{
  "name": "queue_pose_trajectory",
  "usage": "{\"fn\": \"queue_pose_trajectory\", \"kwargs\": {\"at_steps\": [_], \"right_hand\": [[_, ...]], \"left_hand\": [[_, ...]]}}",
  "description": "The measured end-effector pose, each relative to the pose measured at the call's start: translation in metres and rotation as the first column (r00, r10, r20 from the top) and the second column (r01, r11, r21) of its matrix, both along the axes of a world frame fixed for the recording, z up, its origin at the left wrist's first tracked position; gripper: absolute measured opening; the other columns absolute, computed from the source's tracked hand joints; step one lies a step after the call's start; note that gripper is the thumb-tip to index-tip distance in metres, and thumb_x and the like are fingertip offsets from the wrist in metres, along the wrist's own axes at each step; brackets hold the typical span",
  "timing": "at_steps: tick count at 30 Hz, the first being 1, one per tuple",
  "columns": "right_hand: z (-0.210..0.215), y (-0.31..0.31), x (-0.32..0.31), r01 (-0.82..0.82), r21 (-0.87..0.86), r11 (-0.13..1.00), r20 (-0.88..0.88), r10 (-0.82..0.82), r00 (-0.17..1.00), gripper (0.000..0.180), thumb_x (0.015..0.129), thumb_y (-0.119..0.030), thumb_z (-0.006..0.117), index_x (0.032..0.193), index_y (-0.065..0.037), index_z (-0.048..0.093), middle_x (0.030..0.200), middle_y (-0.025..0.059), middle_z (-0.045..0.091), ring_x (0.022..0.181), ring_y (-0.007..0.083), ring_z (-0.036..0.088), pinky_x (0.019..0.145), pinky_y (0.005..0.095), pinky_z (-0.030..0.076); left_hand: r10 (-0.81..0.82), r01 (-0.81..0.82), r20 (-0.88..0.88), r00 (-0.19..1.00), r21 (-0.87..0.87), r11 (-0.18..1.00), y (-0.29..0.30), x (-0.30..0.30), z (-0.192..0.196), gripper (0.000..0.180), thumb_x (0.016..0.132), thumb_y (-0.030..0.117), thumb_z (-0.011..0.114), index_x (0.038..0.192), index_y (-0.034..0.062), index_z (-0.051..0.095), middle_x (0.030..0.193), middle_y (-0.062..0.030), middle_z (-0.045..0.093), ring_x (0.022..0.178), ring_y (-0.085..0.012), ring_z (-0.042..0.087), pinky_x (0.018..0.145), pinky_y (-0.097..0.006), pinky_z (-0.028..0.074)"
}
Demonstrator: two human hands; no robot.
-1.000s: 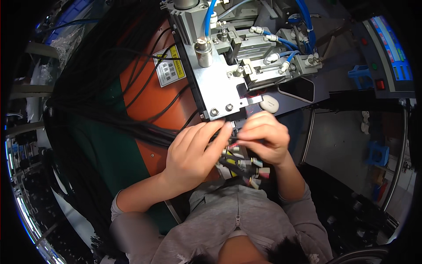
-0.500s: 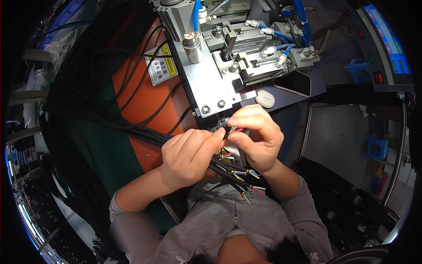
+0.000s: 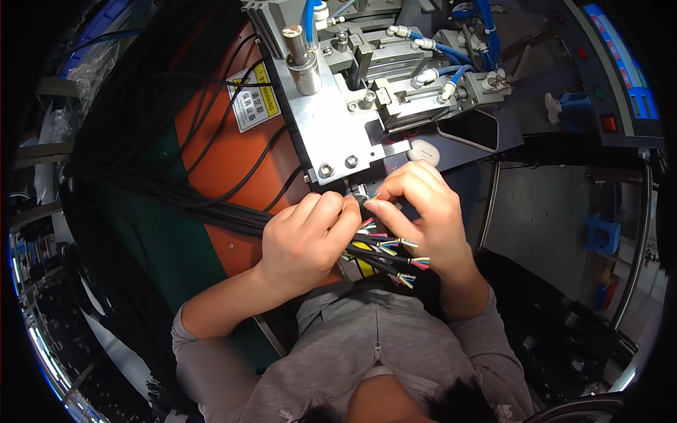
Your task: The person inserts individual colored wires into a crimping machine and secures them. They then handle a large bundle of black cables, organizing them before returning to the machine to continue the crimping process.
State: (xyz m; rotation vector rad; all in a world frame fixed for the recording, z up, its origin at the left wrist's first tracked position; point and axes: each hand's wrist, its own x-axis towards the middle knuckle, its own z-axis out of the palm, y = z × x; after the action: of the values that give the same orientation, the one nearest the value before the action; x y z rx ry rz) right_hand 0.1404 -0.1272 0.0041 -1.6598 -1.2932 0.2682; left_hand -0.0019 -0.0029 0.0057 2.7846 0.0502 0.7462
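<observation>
My left hand [image 3: 305, 236] is closed, thumb and forefinger pinching the end of a black cable just below the machine's front edge. Facing it, my right hand [image 3: 427, 215] pinches the thin coloured wires [image 3: 376, 198] at that cable's end between thumb and forefinger. The fingertips hide most of the held end. Below my hands, several more black cable ends [image 3: 384, 259] fan out to the right, their red, white, yellow and blue wires bared. A bundle of black cables [image 3: 204, 204] runs from the left to beneath my left hand.
A metal machine [image 3: 324, 134] with clamps and blue air hoses [image 3: 455, 60] stands just ahead. A white rounded case [image 3: 424, 151] and a phone [image 3: 469, 132] lie right of it. An orange panel [image 3: 229, 155] carries a warning label [image 3: 255, 102]. A lit screen [image 3: 620, 63] is far right.
Both hands have shifted slightly up toward the machine's edge. The loose cable ends below have moved up and right. The machine's upright metal pin now stands higher.
</observation>
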Motion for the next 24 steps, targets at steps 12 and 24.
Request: {"fn": "queue_pose_trajectory", "kwargs": {"at_steps": [12, 24], "right_hand": [[-0.028, -0.001, 0.002, 0.1, -0.002, 0.995, -0.163, -0.099, 0.982, 0.006, 0.076, -0.003, 0.069, 0.078, 0.002, 0.065, 0.075, 0.0103, 0.064, 0.069, 0.0213, 0.06, 0.064, 0.0312, 0.047], [-0.04, 0.009, -0.005, 0.137, 0.066, 0.988, 0.044, -0.14, 0.989, 0.007, 0.071, 0.001, 0.065, 0.07, -0.001, 0.058, 0.068, 0.0087, 0.056, 0.063, 0.025, 0.052, 0.059, 0.034, 0.043]], "left_hand": [[0.021, -0.02, -0.008, 1.0, 0.167, 0.986, -0.006, 0.0, -0.009, 0.03, 0.073, 0.014, 0.063, 0.1, 0.0048, 0.068, 0.073, 0.0022, 0.048, 0.059, -0.0084, 0.047, 0.045, -0.022, 0.034], [0.114, -0.095, -0.119, 0.986, 0.151, 0.984, -0.013, 0.0, -0.007, 0.037, 0.068, 0.001, 0.063, 0.104, 0.0072, 0.069, 0.068, 0.0004, 0.04, 0.055, -0.0097, 0.045, 0.044, -0.023, 0.036]]}}
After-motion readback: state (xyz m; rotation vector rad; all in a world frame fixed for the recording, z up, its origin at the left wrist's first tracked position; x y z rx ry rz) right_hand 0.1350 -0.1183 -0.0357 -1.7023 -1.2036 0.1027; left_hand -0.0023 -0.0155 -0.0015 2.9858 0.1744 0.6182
